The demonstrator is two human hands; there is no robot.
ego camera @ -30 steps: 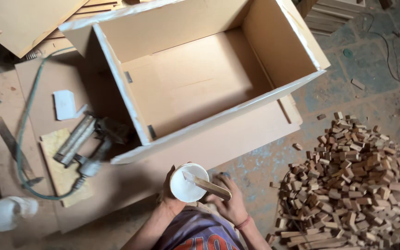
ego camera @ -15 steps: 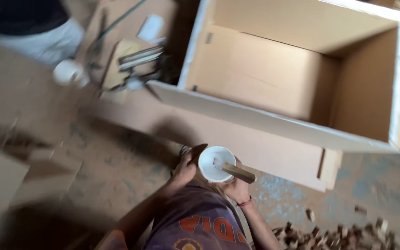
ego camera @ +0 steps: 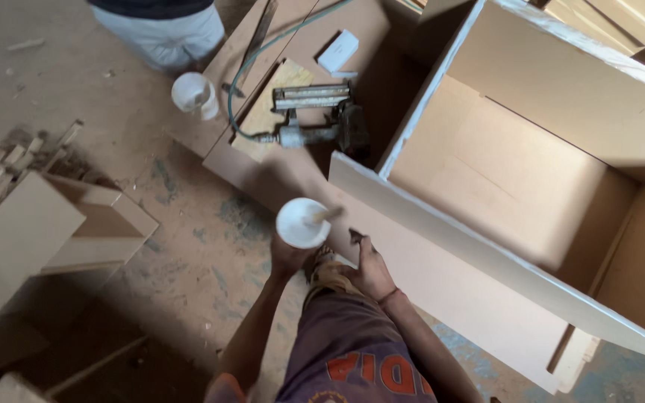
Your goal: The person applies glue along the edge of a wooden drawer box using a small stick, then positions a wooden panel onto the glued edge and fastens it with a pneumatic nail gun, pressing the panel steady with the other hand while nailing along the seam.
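Above dusty floor [ego camera: 113, 224], left hand [ego camera: 287, 257] grips white cup [ego camera: 302, 222] holding stick [ego camera: 324, 216]; right hand [ego camera: 371, 269] loosely curled, empty.

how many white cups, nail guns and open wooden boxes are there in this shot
white cups: 2 (held cup in the left hand, floor cup)
nail guns: 1 (nail gun)
open wooden boxes: 1 (big box)
total: 4

The dusty floor [ego camera: 98, 97] carries the open wooden box [ego camera: 531, 172]; a flat board [ego camera: 263, 160] lies beside the box.
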